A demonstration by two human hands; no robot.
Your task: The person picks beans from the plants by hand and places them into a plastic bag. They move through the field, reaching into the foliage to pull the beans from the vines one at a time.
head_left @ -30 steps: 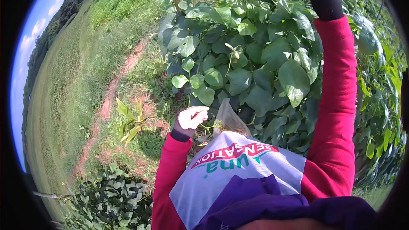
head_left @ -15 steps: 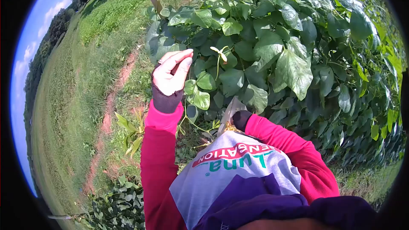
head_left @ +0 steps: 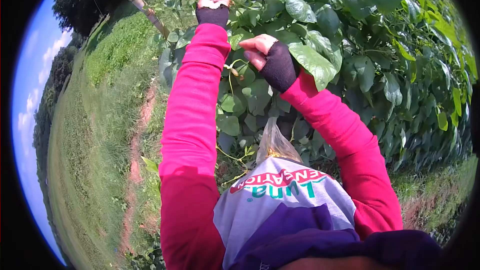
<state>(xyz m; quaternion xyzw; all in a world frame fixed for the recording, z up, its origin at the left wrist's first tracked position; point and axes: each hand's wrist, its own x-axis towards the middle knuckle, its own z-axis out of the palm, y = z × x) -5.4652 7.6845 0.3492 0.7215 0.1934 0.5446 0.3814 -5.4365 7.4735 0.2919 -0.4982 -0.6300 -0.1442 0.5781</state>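
Note:
My left hand [head_left: 215, 1], in a dark fingerless glove, reaches up to the top of the leafy climbing vine [head_left: 320, 12]. Its fingers are curled together by thin stems and yellowish bits; whatever they grip is too small to make out. Lower and to the right, my right hand [head_left: 261, 52], gloved the same way, has thumb and fingers pinched close among the leaves, and I cannot make out what is between them. A pale flower stalk [head_left: 233, 68] stands just below it. A clear plastic bag [head_left: 272, 140] with yellow pieces inside hangs at my waist.
A bamboo pole [head_left: 135, 1] leans at the upper left beside the vines. Dense foliage [head_left: 370, 80] fills the right side. Grass and a strip of bare reddish soil [head_left: 136, 155] run along the left.
My right hand has come out from the bag at my waist and risen to the leaves. My left hand has moved up and farther forward to the vine top. The view has shifted slightly.

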